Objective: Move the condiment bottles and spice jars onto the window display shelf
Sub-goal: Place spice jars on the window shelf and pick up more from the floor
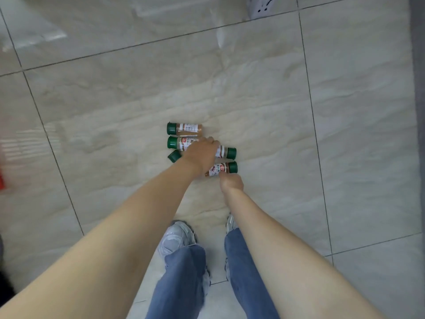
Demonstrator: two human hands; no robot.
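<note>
A glossy pale tiled floor [253, 93] with dark grout lines fills the view, a grey strip running along its right edge and a red blur at the far left. Five green-capped spice jars lie on their sides in a tight cluster just ahead of the person's grey shoes [174, 238]: the top jar [185, 129], a second jar [181, 143] below it, a third of which only the cap [174, 156] shows, and two with caps pointing right, the upper right jar [226, 153] and the lower right jar [222, 168]. The left hand [200, 155] reaches over the middle of the cluster, fingers bent down onto the jars; whether its grip has closed on one I cannot tell. The right hand [231, 181] sits at the lower right jar, seemingly pinching it near the cap, though blur leaves that uncertain. This looks like the pick-up step; no shelf is in view, so next comes a firm hold, a lift and a turn toward it. Round jars may roll when nudged. Open floor surrounds the cluster on every side.
</note>
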